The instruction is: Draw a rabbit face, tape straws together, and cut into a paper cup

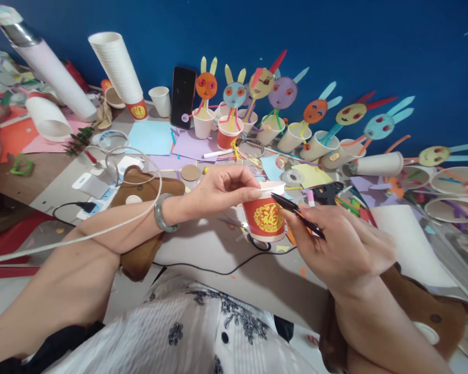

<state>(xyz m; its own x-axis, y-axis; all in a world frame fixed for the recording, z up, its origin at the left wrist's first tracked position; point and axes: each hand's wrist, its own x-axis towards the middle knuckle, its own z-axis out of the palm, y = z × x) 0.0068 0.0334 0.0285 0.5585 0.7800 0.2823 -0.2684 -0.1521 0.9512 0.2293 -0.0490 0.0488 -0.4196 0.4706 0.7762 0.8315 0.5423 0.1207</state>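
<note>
A red paper cup (264, 221) with a white rim and a gold printed emblem is held upright above the table. My left hand (226, 189) pinches its rim between thumb and fingers from the left. In my right hand (335, 239) is a slim black pointed tool (296, 210), gripped like a pen; its exact kind I cannot make out. The tool's tip lies at the upper right side of the cup, just below the rim; whether it pierces the wall I cannot tell. A pair of black loops (260, 244) shows partly behind the cup's base.
Along the blue wall stand several cups with paper rabbit faces (234, 95). A tall cup stack (119, 67) and a phone (183, 96) are at the back left. A white cable (140, 228) crosses my left forearm; a power strip (101, 200) lies left. Paper scraps and tape rolls (292, 176) clutter the middle.
</note>
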